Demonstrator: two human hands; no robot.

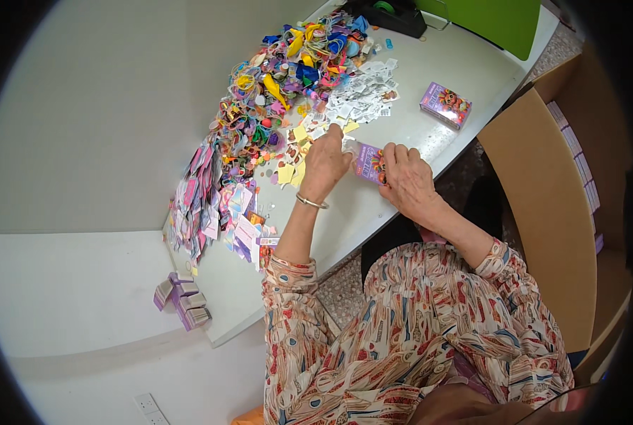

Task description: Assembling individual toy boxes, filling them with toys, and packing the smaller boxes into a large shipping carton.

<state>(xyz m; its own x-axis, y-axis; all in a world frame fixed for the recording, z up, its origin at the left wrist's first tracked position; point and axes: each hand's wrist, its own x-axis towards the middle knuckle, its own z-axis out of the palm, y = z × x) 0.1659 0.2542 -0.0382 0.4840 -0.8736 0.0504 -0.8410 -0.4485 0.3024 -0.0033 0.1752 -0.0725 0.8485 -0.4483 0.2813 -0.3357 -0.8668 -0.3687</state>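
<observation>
Right hand (410,177): grasping the purple box (370,164) by its right end, toward the near edge of the white table (352,223); we cannot say whether the box rests or is lifted

Left hand (323,166): fingers bent down over the white slips (362,92) and yellow cards (286,174); we cannot make out whether it pinches anything

Risks, as we judge them: a loose grip or an unsealed end could let the purple box spill; a thin slip could cling to its neighbours and come up doubled; the left forearm, passing over loose cards (245,230), could sweep them along; the trinket heap (270,88) by the far edge, piled loosely, could slide and mix with the slips; a second purple box (445,106), close to the near edge, could be knocked off by an elbow

Hidden or unclear: a pale piece (349,146) between left thumb and box, flap or clear film; the box's contents; lower layers of the heap and of the pink packets (197,188); whether the small cartons (182,301) stand on the left corner or beyond it; the tape dispenser (387,18), cut off above; the cardboard carton (543,205), its base out of our sight
</observation>
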